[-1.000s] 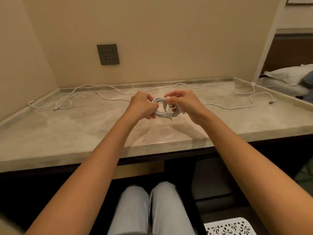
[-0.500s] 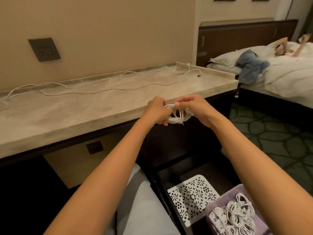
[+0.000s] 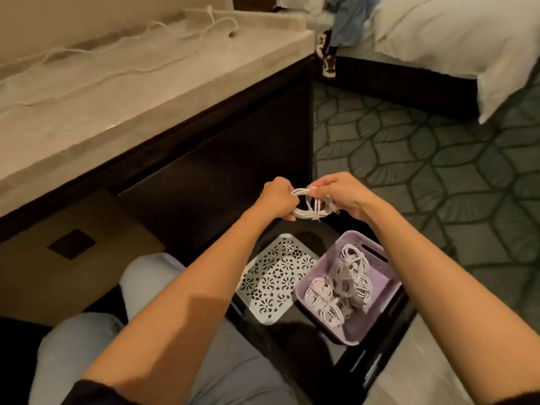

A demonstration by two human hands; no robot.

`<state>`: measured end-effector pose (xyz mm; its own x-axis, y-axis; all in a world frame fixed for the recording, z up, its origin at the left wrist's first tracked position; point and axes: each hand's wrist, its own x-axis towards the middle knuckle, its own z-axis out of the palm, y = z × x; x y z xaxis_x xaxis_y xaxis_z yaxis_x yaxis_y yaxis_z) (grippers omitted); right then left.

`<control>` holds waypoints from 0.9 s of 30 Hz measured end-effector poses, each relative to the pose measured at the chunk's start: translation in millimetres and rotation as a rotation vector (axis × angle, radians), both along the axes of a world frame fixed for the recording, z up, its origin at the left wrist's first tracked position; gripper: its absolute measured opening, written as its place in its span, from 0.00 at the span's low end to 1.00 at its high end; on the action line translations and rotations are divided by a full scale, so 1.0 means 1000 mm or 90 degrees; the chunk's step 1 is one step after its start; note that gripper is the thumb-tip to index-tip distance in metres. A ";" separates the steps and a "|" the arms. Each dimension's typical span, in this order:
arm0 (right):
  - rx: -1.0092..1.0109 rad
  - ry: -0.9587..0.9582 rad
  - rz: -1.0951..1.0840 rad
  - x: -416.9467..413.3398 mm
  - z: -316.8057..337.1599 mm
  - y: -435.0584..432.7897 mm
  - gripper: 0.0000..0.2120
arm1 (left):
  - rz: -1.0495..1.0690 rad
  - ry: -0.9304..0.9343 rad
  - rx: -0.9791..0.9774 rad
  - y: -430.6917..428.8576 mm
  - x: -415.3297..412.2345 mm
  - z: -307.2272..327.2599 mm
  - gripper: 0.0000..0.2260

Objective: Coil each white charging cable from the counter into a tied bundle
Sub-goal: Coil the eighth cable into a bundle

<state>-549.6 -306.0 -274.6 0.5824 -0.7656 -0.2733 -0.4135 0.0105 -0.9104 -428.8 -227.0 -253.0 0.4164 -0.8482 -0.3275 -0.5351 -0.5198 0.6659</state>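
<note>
A pale marble bench (image 3: 87, 133) with a dark front panel (image 3: 210, 159) fills the view toward 10 o'clock. Behind it, at 11 o'clock, rises a beige wall (image 3: 73, 16). At 1 o'clock stands a bed (image 3: 438, 33) with white bedding on a dark base. A green carpet (image 3: 423, 185) with a leaf pattern covers the floor at 3 o'clock. The light is warm and dim.

White perforated lid (image 3: 271, 282) lying flat; green leaf-pattern carpet (image 3: 438, 159); white-covered bed (image 3: 438, 30), blue garment (image 3: 347, 21) on it.

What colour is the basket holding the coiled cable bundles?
The basket is lilac, seen best in the head view.
</note>
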 end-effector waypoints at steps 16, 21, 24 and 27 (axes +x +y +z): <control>0.266 0.142 -0.271 -0.083 -0.148 -0.035 0.08 | -0.126 0.062 0.183 -0.068 -0.071 -0.135 0.08; 0.238 0.192 -0.425 -0.085 -0.179 -0.041 0.09 | -0.150 0.122 0.187 -0.077 -0.079 -0.160 0.12; 0.174 0.232 -0.461 -0.073 -0.183 -0.037 0.02 | -0.151 0.141 0.204 -0.080 -0.075 -0.176 0.13; 0.126 0.256 -0.472 -0.065 -0.187 -0.030 0.05 | -0.183 0.115 0.210 -0.081 -0.074 -0.176 0.12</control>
<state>-614.4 -335.8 -461.6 -0.2180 -0.8260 -0.5198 -0.5270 0.5479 -0.6496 -502.5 -307.6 -429.4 0.0913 -0.7595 -0.6441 -0.5791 -0.5667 0.5862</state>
